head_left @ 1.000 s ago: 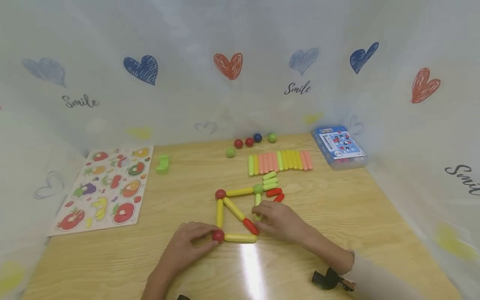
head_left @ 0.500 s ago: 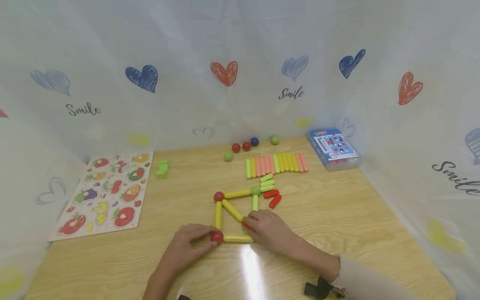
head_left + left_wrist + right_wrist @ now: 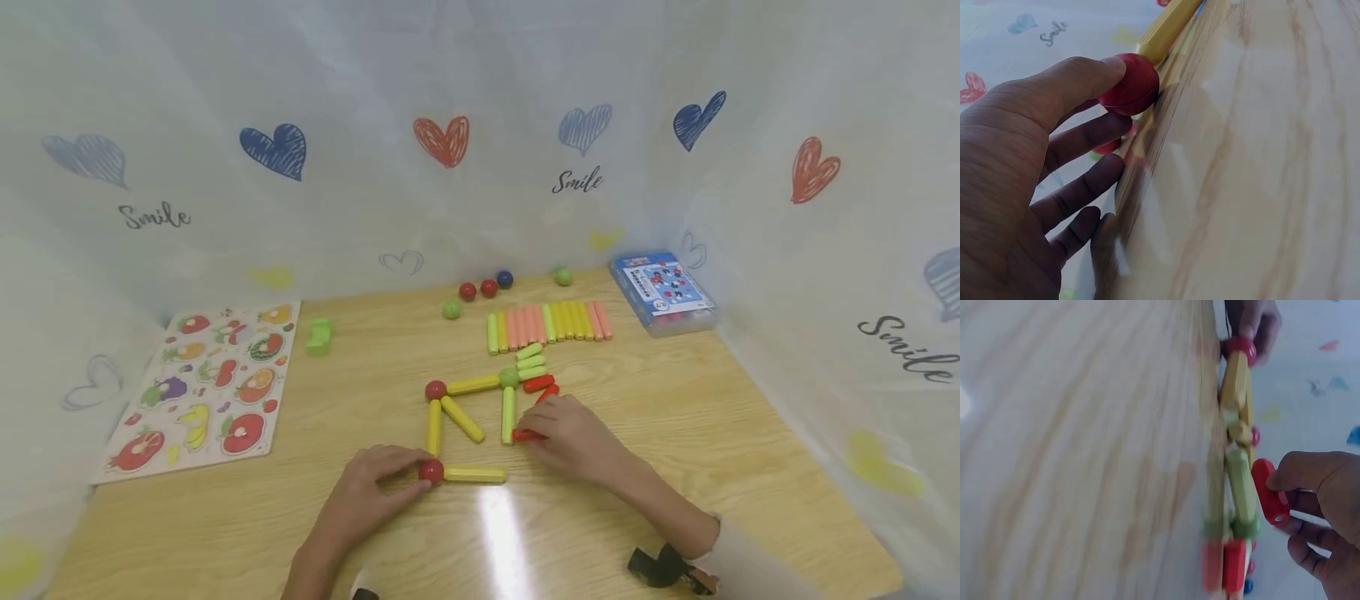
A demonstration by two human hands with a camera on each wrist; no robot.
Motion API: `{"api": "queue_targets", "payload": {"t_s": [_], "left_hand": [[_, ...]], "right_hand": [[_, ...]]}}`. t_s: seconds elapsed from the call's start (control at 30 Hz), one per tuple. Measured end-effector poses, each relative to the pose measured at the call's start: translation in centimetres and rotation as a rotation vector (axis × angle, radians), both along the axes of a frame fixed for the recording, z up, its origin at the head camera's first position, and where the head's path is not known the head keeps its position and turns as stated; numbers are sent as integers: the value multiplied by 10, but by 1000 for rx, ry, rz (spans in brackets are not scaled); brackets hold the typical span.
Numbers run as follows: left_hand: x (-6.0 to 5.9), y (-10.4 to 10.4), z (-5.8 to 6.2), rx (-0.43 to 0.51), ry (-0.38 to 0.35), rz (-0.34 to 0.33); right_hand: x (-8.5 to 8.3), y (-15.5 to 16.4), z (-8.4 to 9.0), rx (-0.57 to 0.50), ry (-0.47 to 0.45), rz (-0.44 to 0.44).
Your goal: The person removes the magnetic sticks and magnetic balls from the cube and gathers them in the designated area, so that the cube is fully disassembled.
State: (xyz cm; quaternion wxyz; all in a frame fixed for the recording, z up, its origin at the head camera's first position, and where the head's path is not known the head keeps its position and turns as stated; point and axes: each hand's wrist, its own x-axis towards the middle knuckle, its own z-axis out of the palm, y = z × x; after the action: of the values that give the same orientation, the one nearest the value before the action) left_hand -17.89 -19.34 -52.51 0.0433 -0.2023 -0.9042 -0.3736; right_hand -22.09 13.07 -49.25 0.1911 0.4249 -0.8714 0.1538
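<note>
My left hand (image 3: 367, 492) pinches a red ball (image 3: 431, 472) between thumb and forefinger at the near left corner of a stick figure; the other fingers are spread. Yellow sticks run from this ball, one rightward (image 3: 476, 474) and one away to another red ball (image 3: 436, 390). From that far ball a slanting yellow stick (image 3: 462, 419) ends free on the table. My right hand (image 3: 573, 437) pinches a short red stick (image 3: 1269, 490), raised off the table beside a light green stick (image 3: 508, 415). That green stick joins a green ball (image 3: 509, 378).
Short green sticks (image 3: 531, 361) and a red stick (image 3: 538, 383) lie beyond my right hand. Behind them stand a row of coloured sticks (image 3: 555, 322), loose balls (image 3: 489, 288) and a blue box (image 3: 663, 293). A fruit board (image 3: 202, 383) and green block (image 3: 318, 337) are left.
My right hand moved left to the red stick at the slanting yellow stick's end, then drew it away rightward. A green ball at the back rolled right. My left hand stayed on its ball.
</note>
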Motion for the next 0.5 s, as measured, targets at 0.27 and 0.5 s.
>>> {"api": "queue_targets", "payload": {"t_s": [0.27, 0.5], "left_hand": [[-1, -2, 3, -9, -3, 1], [0, -4, 4, 4, -38, 4]], "right_hand": [[-18, 39, -12, 31, -60, -53], [-28, 44, -18, -14, -78, -59]]}}
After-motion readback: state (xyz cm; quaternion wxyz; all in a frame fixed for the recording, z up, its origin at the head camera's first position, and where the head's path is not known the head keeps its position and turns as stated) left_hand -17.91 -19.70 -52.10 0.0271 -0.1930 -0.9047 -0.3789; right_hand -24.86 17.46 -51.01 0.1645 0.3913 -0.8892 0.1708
